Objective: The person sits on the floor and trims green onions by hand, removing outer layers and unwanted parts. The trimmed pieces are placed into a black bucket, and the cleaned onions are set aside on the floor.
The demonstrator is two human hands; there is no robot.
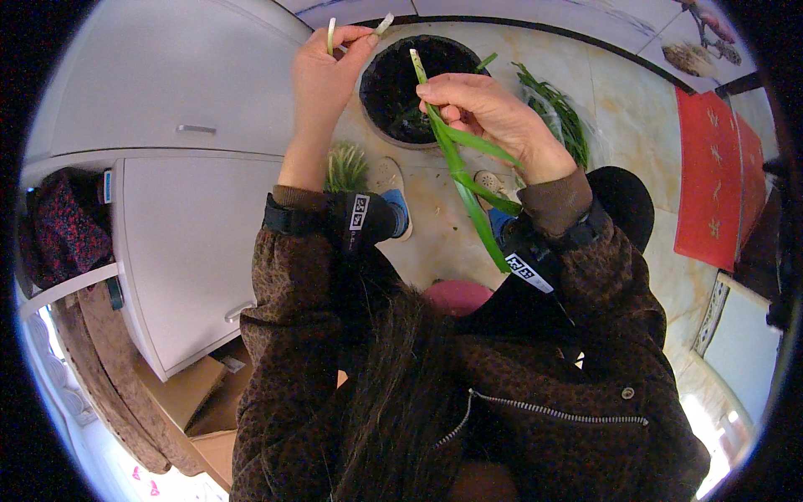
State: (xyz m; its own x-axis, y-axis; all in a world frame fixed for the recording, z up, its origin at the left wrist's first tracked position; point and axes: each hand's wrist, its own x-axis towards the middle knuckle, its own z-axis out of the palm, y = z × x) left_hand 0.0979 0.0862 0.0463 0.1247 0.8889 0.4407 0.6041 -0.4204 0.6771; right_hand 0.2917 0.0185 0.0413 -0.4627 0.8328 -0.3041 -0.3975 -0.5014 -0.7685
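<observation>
My left hand (329, 81) pinches a pale stalk piece (384, 23) between thumb and forefinger. Another pale strip (331, 36) sticks up by its fingers; whether the two are one piece I cannot tell. In my right hand (486, 113) is a green leafy stalk (461, 176), perhaps a garlic green, its whitish cut-looking end pointing up and away and its long leaves hanging towards my lap. Both hands are raised at the near side of a round black bucket (401, 69). Some green bits lie dimly inside it, and a leaf tip (486, 61) shows at its right rim.
A bunch of greens (346, 166) lies by my left shoe (392, 179). To the right, more greens (558, 113) rest in a clear plastic bag. A white cabinet (188, 238) stands close on the left. Red panels with writing (709, 182) stand at the right.
</observation>
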